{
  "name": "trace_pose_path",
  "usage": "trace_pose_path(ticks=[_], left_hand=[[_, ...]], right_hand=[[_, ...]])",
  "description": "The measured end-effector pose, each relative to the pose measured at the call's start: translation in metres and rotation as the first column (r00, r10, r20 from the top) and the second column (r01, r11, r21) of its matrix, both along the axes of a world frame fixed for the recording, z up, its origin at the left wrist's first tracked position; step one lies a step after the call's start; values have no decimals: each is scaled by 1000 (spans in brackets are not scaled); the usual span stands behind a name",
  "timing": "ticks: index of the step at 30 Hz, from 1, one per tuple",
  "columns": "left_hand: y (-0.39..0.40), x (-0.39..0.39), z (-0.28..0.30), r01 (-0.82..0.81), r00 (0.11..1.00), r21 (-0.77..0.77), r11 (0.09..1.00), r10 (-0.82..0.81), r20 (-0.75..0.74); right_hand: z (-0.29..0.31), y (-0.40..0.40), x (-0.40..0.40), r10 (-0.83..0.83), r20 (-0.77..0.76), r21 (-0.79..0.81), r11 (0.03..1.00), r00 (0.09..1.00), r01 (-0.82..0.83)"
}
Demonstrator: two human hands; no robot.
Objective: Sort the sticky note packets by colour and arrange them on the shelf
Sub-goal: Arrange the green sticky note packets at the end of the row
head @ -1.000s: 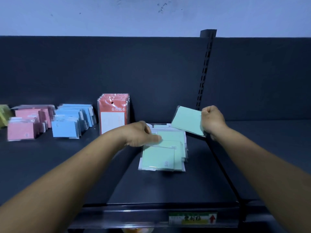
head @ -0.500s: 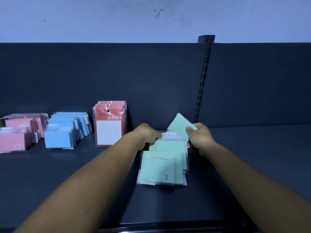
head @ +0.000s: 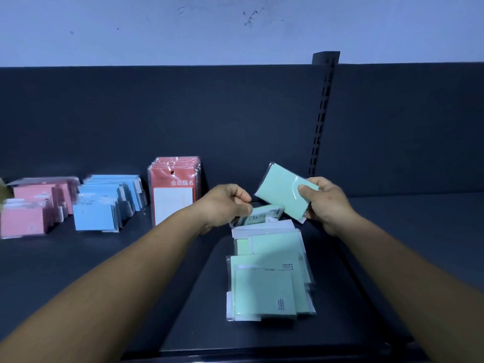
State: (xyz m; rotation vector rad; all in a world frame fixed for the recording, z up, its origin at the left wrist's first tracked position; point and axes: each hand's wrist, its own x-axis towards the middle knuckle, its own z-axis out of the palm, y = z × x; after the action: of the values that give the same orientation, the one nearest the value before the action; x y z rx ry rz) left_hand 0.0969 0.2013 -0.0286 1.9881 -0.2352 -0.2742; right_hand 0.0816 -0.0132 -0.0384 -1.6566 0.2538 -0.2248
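1. At far left on the dark shelf [head: 65, 271], the row of pink sticky note packets in clear plastic sleeves [head: 25, 221] stands upright, as it did half a second ago.
2. Just right of it stands the row of blue sticky note packets in clear sleeves [head: 95, 218], also unchanged.
3. Next, the upright stack of red hanging card packets with white panels [head: 174, 191] leans against the shelf back.
4. The left hand [head: 222, 205] has its grip clamped on a thin green packet seen edge-on [head: 262, 217]; half a second ago this hand rested on the pile with no packet lifted clear.
5. Below the hands, the flat pile of pale green sticky note packets in clear sleeves [head: 269, 281] lies on the shelf, overlapping front to back.
6. The right hand [head: 324, 203] has its grip pinched on the lower corner of a tilted pale green packet [head: 280, 191], now raised higher and clear of the pile than half a second ago.
7. Behind it stands the slotted black shelf upright [head: 320, 113].
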Motion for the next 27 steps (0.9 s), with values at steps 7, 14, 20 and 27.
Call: trace_pose_path(ticks=[7, 14, 20, 27], left_hand=[[-5, -14, -6, 93, 987, 387, 917, -137, 86], [-4, -18, 0, 48, 995, 610, 791, -91, 41], [1, -35, 9, 119, 981, 444, 888, -38, -188], [-3, -63, 3, 66, 986, 350, 934, -8, -164]], right_hand=[[3, -3, -8, 24, -75, -224, 974, 997, -40], [-3, -11, -11, -46, -264, -621, 773, 963, -133], [24, 11, -45, 24, -333, -800, 522, 943, -296], [19, 19, -69, 331, -556, -394, 703, 763, -592]])
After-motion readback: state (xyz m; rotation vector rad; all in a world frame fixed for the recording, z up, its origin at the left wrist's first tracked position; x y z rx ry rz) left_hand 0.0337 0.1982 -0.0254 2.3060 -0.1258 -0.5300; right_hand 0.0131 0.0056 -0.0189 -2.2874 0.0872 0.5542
